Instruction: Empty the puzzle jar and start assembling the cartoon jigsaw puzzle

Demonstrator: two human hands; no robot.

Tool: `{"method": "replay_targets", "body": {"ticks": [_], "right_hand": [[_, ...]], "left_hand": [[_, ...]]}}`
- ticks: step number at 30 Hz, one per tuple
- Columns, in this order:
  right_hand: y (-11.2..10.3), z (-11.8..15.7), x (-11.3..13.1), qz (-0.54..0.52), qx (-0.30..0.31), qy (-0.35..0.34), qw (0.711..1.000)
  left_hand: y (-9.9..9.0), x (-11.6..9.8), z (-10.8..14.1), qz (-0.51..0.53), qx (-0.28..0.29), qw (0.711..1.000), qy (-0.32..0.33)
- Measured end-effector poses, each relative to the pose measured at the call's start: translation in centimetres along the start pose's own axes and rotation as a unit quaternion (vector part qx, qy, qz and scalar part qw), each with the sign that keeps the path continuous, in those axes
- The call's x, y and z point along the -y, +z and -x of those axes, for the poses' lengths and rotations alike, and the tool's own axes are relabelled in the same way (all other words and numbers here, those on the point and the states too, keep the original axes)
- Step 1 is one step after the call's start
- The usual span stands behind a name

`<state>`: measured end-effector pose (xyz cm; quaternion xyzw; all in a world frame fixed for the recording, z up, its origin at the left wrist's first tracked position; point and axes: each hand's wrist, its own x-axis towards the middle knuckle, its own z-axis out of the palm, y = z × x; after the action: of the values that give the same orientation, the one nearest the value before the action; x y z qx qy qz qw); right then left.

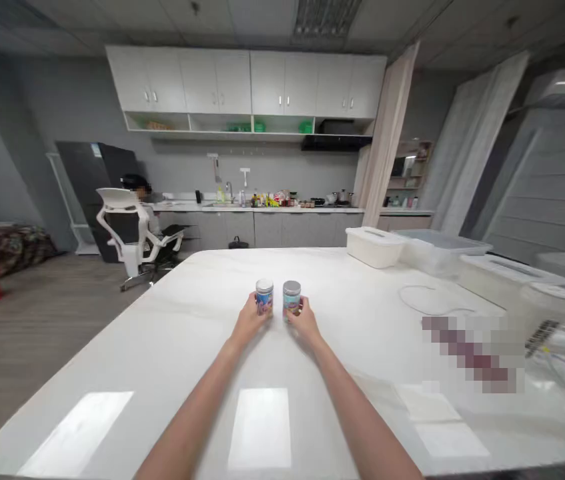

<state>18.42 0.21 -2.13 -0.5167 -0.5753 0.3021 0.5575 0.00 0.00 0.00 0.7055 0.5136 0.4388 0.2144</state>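
Two small cylindrical cans with silver tops and colourful labels stand upright, side by side with a narrow gap, on the white table (177, 333). My left hand (249, 321) is closed around the left can (264, 293), which has a mostly blue label. Around the right can (291, 293), whose label is light teal, the fingers of my right hand (306, 323) are wrapped. Both tops stick out above my fingers, while parts of the labels are hidden behind them.
At the right stand a white lidded box (375, 247), a clear plastic bin (437, 250) and more containers. A thin cable (412, 303) and a pixelated dark red patch (467, 353) lie nearer. Back left, a person sits by a white-framed chair (125, 227).
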Motion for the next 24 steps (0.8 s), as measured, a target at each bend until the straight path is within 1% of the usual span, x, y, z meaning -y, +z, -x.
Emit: {"method": "replay_targets", "body": {"ticks": [5, 8, 10, 13, 16, 20, 24], "right_hand": [[-0.1, 0.4, 0.5, 0.028, 0.029, 0.019, 0.999], [-0.1, 1.5, 1.7, 0.035, 0.052, 0.017, 0.998], [0.0, 2.1, 2.5, 0.031, 0.057, 0.013, 0.998], [0.0, 2.6, 3.1, 0.036, 0.056, 0.011, 0.998], [0.1, 2.5, 3.0, 0.039, 0.058, 0.009, 0.998], [0.4, 2.4, 2.7, 0.046, 0.041, -0.013, 0.998], [0.5, 2.3, 2.6, 0.075, 0.033, -0.020, 0.996]], "left_hand": [[-0.9, -0.5, 2.4, -0.017, 0.046, 0.999, 0.019], [-1.9, -0.9, 4.0, -0.034, 0.033, 0.998, 0.042], [-2.6, -1.3, 4.5, -0.045, 0.034, 0.998, 0.038], [-3.6, -1.8, 4.5, -0.068, 0.051, 0.996, 0.020], [-4.3, -2.1, 4.1, -0.074, 0.057, 0.996, 0.004], [-5.0, -2.2, 4.0, -0.080, 0.053, 0.995, 0.016], [-5.0, -2.1, 4.0, -0.094, 0.051, 0.994, 0.019]]}}
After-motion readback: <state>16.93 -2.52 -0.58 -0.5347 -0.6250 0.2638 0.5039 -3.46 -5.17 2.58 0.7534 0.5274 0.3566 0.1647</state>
